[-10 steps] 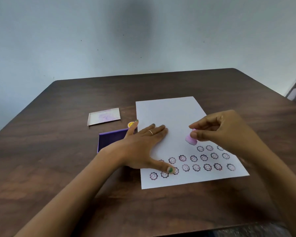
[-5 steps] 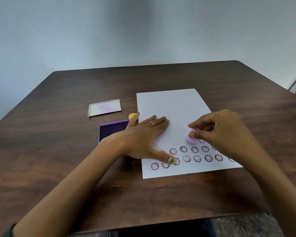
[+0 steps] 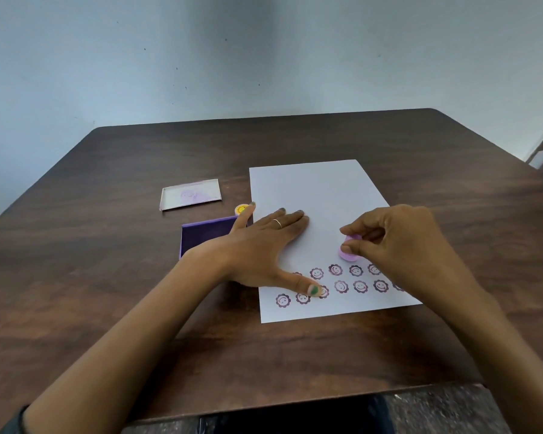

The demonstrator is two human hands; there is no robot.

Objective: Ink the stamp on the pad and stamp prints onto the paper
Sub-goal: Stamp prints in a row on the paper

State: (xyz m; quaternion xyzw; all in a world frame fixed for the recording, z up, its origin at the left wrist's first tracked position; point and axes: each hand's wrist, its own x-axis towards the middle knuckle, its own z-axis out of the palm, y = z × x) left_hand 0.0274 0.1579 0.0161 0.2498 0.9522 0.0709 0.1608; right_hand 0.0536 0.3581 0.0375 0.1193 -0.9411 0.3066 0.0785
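The right hand (image 3: 402, 245) has drawn the pink stamp (image 3: 348, 250) down to the white paper (image 3: 314, 189) since a second ago, its base now at the sheet just above the upper row of prints; whether it presses fully cannot be told. Thumb and forefinger pinch the small rounded stamp, hiding most of its top. The left hand (image 3: 264, 249) lies spread flat, palm down, on the paper's left edge, thumb resting over the lower row. It covers the right part of the purple ink pad (image 3: 201, 236), a shallow rectangular tray beside the sheet toward the worktop's left side. Flower-shaped smiling prints (image 3: 340, 286) in dark purple run in two rows along the paper's near edge; several are hidden under both hands. A clear, ink-smudged rectangular lid (image 3: 190, 194) lies beyond the pad, and a small yellow round object (image 3: 240, 209) peeks out behind the left little finger, too covered to identify. The dark wood-grain worktop (image 3: 107, 292) has rounded far corners.
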